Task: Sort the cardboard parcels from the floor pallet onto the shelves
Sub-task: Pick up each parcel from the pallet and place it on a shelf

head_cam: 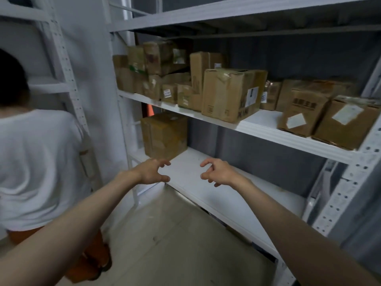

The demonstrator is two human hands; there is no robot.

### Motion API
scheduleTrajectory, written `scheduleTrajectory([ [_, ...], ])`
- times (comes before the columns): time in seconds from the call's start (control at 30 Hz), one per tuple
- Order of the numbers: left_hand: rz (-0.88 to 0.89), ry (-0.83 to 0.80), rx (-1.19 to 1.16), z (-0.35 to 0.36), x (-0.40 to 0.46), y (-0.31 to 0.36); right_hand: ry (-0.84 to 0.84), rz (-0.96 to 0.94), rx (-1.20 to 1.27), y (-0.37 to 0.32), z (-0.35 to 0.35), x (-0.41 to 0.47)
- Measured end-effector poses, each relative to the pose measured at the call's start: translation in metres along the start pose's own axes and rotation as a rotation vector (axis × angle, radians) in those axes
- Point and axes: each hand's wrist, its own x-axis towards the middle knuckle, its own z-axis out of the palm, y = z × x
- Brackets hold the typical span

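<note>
1. Both bare forearms reach forward from the bottom corners of the view over the pale floor toward the white metal shelving.
2. The left hand hangs in front of the edge of the lower shelf, fingers spread and loosely curled like a claw, thumb below; it holds nothing and touches nothing that can be seen.
3. The right hand mirrors it just beside, over the lower shelf's bare white board, fingers apart and bent, palm facing the left hand, also empty. The two hands stand apart with a gap between them.
4. Just beyond the left hand, at the left end of the lower shelf, stands a lone cardboard parcel, upright, roughly cube-shaped, one corner turned toward the camera; its top is taped.
5. On the middle shelf above, a large taped parcel stands near the front edge, a white label on its right face, its long axis running back into the shelf.
6. To its right two labelled parcels sit side by side at the front edge, touching, with smaller boxes behind.
7. Farther left and back, a stack of small parcels fills the shelf's left end, some upright, some tilted, blurred.
8. At far left a second person in a white T-shirt stands with their back to the camera.
</note>
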Motion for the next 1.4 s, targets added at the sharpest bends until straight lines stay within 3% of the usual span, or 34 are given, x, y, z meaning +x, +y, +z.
scheduleTrajectory([
  [0.3, -0.09, 0.014, -0.046, -0.013, 0.062, -0.088, -0.03, -0.035, -0.041, -0.027, 0.047, 0.135],
  [0.7, -0.167, 0.034, -0.036, -0.069, 0.24, -0.186, -0.101, -0.062, 0.092, -0.038, 0.059, 0.376],
  [0.9, -0.183, -0.003, -0.054, -0.074, 0.303, -0.226, -0.105, 0.03, 0.209, -0.04, 0.08, 0.46],
  [1.1, -0.161, -0.001, -0.076, -0.083, 0.374, -0.264, -0.131, 0.034, 0.165, -0.039, 0.084, 0.513],
  [1.4, -0.046, 0.023, -0.097, -0.099, 0.516, -0.335, -0.093, 0.277, 0.362, -0.033, 0.092, 0.626],
])
